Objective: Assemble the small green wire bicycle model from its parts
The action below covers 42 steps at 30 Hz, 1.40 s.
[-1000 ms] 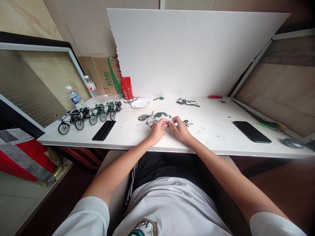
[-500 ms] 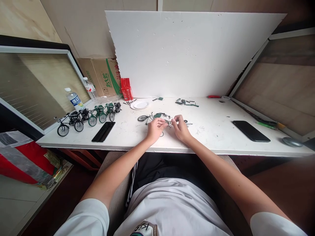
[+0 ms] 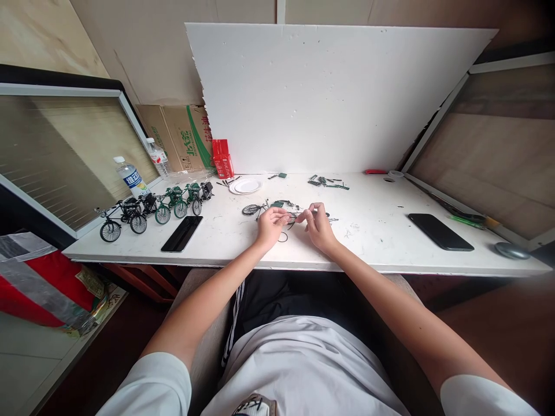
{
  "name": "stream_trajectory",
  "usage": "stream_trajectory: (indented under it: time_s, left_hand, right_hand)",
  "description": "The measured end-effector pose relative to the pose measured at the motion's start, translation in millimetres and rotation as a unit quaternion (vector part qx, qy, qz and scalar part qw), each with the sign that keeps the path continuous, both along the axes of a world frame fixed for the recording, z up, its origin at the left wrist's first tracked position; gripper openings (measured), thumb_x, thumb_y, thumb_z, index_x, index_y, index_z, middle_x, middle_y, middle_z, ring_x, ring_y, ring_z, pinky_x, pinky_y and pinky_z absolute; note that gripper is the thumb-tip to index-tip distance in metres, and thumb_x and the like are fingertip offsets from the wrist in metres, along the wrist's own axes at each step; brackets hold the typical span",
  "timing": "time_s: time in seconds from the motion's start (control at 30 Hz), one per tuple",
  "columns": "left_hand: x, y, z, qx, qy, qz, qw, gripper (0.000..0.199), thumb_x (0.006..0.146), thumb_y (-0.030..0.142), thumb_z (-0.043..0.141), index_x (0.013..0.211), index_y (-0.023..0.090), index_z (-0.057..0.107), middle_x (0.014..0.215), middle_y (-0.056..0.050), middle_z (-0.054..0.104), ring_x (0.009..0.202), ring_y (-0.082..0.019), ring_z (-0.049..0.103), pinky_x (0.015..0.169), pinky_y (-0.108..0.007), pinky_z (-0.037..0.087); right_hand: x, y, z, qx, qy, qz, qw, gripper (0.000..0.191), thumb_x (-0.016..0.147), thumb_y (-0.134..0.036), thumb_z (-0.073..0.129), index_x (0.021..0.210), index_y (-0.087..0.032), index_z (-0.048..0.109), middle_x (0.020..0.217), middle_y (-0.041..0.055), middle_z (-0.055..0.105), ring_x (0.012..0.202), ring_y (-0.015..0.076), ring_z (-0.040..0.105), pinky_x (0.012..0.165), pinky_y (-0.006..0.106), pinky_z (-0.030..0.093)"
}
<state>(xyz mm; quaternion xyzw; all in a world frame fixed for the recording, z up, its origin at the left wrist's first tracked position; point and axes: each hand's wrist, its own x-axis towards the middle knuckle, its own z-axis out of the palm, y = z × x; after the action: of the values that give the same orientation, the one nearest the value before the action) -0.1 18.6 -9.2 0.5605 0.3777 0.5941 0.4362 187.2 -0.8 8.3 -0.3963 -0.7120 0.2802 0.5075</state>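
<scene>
We find left hand (image 3: 271, 227) and right hand (image 3: 319, 229) fingers half-curled (any grip, we cannot tell) near bicycle parts (image 3: 292, 218); front bottle (image 3: 131, 176) capped, red carton (image 3: 222, 159) contents hidden.

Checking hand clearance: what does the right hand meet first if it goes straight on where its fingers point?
Probably the small dark part by the left hand's fingertips, then the left hand itself. Depth is unclear; the right hand might pass above it.

Left hand (image 3: 270, 226) and right hand (image 3: 319, 229) face each other near bicycle parts (image 3: 278, 203).
</scene>
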Motion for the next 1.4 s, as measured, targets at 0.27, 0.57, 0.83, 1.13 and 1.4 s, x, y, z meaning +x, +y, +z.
stream_trajectory:
  time_s: [0.27,0.57,0.83,1.13,1.4]
  left_hand:
    - [-1,0,3.3,0.004,-0.055,-0.004,0.998,0.037,0.087,0.036,0.087,0.109,0.017,0.063,0.110,-0.016,0.082,0.103,-0.025,0.082,0.102,-0.046,0.065]
    - [-1,-4,4.5,0.048,-0.075,0.022,0.996,0.032,0.090,0.028,0.084,0.107,0.020,0.059,0.104,-0.013,0.082,0.099,-0.024,0.082,0.101,-0.045,0.064]
    - [0,-5,4.8,0.053,-0.061,0.000,0.997,0.030,0.091,0.025,0.082,0.108,0.020,0.057,0.105,-0.012,0.082,0.099,-0.024,0.083,0.099,-0.046,0.065]
    - [1,-6,6.4,0.066,-0.044,0.009,0.997,0.035,0.088,0.028,0.086,0.109,0.020,0.059,0.105,-0.013,0.081,0.102,-0.024,0.081,0.101,-0.045,0.063]
    - [0,-9,10.8,0.086,-0.028,0.033,0.995,0.037,0.087,0.028,0.087,0.114,0.019,0.063,0.107,-0.013,0.082,0.105,-0.023,0.078,0.098,-0.041,0.060]
  right_hand:
    - [-1,-1,0.4,-0.004,-0.011,0.009,1.000,0.044,0.109,-0.074,0.041,0.108,-0.031,0.037,0.110,0.0129,0.081,0.107,0.0312,0.076,0.064,0.037,0.054]
    - [1,4,-4.2,0.023,-0.003,-0.037,0.999,0.040,0.111,-0.070,0.043,0.109,-0.030,0.042,0.104,0.0100,0.076,0.105,0.0294,0.076,0.082,0.044,0.059]
    - [1,5,-2.9,0.047,0.007,-0.064,0.997,0.040,0.111,-0.069,0.045,0.109,-0.029,0.044,0.118,0.0131,0.075,0.110,0.0287,0.073,0.077,0.042,0.058]
    - [1,0,2.0,0.037,-0.016,-0.041,0.998,0.038,0.108,-0.066,0.055,0.104,-0.029,0.051,0.097,0.0076,0.079,0.100,0.0293,0.076,0.069,0.039,0.053]
    - [1,1,3.6,0.026,-0.011,-0.077,0.997,0.042,0.104,-0.070,0.061,0.103,-0.028,0.057,0.100,0.0078,0.076,0.095,0.0282,0.075,0.069,0.039,0.054]
